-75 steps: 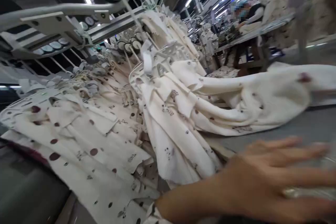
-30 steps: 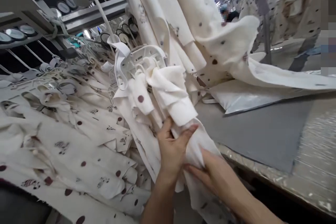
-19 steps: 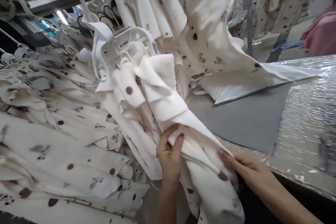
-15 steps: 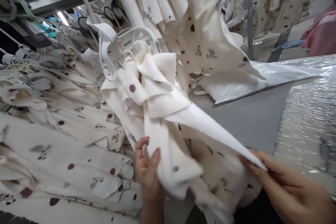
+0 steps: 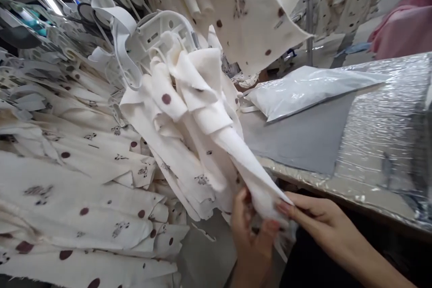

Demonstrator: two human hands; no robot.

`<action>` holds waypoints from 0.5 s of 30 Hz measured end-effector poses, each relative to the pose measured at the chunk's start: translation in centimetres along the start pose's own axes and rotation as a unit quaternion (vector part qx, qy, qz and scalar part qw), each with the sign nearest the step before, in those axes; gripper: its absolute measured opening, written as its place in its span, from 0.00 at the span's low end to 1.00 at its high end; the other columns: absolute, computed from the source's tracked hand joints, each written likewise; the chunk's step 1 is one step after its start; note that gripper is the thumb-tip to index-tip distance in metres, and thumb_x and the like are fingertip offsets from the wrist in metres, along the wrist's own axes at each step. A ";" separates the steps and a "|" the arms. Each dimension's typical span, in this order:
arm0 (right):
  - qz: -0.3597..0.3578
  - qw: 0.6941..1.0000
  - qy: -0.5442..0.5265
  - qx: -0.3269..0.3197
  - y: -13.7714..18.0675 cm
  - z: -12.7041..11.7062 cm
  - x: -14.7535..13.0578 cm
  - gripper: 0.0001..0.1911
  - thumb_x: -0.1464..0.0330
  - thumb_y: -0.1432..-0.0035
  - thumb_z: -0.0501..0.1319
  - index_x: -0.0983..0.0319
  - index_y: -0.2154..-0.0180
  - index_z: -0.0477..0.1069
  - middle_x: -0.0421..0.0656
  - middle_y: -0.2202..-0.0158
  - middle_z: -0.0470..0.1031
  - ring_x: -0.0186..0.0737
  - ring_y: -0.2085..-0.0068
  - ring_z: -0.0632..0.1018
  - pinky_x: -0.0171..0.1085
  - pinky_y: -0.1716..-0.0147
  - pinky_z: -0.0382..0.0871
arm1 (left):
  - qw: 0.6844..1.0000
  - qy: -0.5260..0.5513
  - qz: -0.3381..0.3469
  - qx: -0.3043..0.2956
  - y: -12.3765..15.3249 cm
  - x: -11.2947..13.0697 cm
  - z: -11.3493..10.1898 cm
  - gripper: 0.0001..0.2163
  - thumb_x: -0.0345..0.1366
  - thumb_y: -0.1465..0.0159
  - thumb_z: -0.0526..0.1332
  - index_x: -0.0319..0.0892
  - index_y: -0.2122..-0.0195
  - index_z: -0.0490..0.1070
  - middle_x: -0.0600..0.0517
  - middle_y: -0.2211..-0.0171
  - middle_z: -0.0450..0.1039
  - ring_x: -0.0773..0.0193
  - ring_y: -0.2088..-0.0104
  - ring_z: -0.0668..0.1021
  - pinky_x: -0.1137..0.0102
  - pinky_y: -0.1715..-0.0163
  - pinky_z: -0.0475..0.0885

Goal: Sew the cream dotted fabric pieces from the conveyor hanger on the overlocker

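Two hands: both on the low tip of one cream strip [image 5: 236,153], same spot.
Left hand [image 5: 251,238]: palm up below the tip, thumb and fingers closed round the cloth from under.
Right hand [image 5: 312,218]: comes in from the right, fingers pressed together, pinching the tip's edge.
Strip: hangs in a bunch from the white clip [image 5: 158,38], just off the table [image 5: 303,144] edge.
Progress: strip singled out and gripped; top end looks still clamped, so freeing it is left, by my read.
Nearby: bag [image 5: 303,90] on table; dotted pieces [image 5: 77,180] fanned left.
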State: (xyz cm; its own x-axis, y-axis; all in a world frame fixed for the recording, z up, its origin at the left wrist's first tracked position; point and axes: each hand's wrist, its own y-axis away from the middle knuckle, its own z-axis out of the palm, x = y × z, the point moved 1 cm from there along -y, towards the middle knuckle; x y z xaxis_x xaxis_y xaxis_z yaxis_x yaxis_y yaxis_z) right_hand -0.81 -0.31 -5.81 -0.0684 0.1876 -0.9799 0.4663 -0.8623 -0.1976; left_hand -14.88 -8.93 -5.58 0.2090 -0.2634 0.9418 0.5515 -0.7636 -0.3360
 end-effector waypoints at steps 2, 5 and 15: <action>0.014 0.999 -0.023 -0.027 0.0 0.1 0.1 0.27 0.44 0.39 0.63 0.61 0.72 0.77 0.44 0.72 0.78 0.47 0.68 0.79 0.36 0.67 0.76 | 0.989 0.097 -0.100 -0.044 0.5 -0.9 3.0 0.29 0.57 0.40 0.68 0.42 0.45 0.72 0.42 0.54 0.79 0.55 0.56 0.82 0.67 0.56 0.78; 0.019 0.999 -0.023 -0.012 -0.1 -0.2 0.8 0.22 0.48 0.39 0.63 0.60 0.68 0.76 0.42 0.71 0.76 0.43 0.68 0.77 0.36 0.66 0.73 | 0.987 0.079 -0.132 -0.035 -0.1 -1.7 4.1 0.20 0.53 0.36 0.67 0.41 0.54 0.74 0.48 0.63 0.78 0.61 0.62 0.80 0.72 0.60 0.74; -0.085 0.984 0.146 0.054 1.8 0.5 2.3 0.17 0.60 0.33 0.59 0.59 0.72 0.74 0.43 0.68 0.71 0.41 0.69 0.76 0.36 0.70 0.70 | 0.984 -0.067 -0.095 0.132 -0.5 -2.8 -1.8 0.21 0.50 0.41 0.70 0.43 0.52 0.74 0.47 0.55 0.80 0.57 0.54 0.80 0.69 0.55 0.75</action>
State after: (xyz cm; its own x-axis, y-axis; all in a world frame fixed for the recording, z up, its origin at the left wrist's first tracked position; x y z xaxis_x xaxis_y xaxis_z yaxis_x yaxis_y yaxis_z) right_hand -0.56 -1.66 -8.47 0.1262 0.4479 -0.8851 0.3733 -0.8481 -0.3759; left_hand -17.20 -8.89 -8.07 0.1761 -0.0364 0.9837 0.7775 -0.6077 -0.1617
